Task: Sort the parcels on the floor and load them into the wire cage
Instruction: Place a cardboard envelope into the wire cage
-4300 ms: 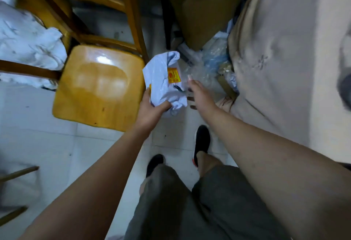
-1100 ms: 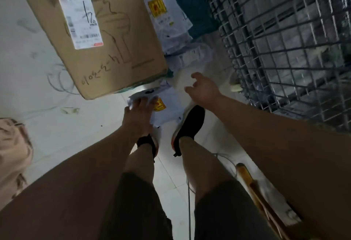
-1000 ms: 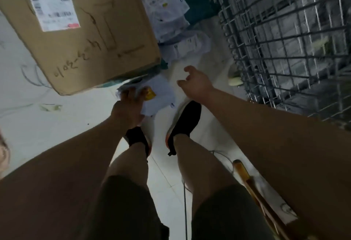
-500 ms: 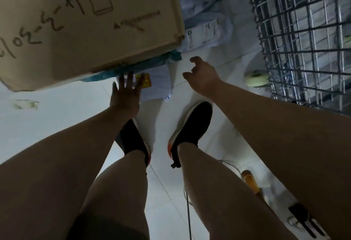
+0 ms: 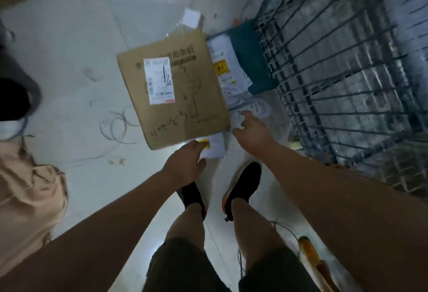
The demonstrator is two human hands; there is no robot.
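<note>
Mailer [image 5: 215,149] lies on floor [image 5: 81,37], tucked under cardboard box [image 5: 173,97], near wire cage [image 5: 328,97]. Our left hand [image 5: 185,164] touches it (we cannot tell any grip); right hand [image 5: 252,129] loose, holding nothing. We judge it light, floppy, slick: pinch 1 free corner.

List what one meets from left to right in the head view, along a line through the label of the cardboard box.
Box → white parcel → teal parcel → wire cage.
</note>
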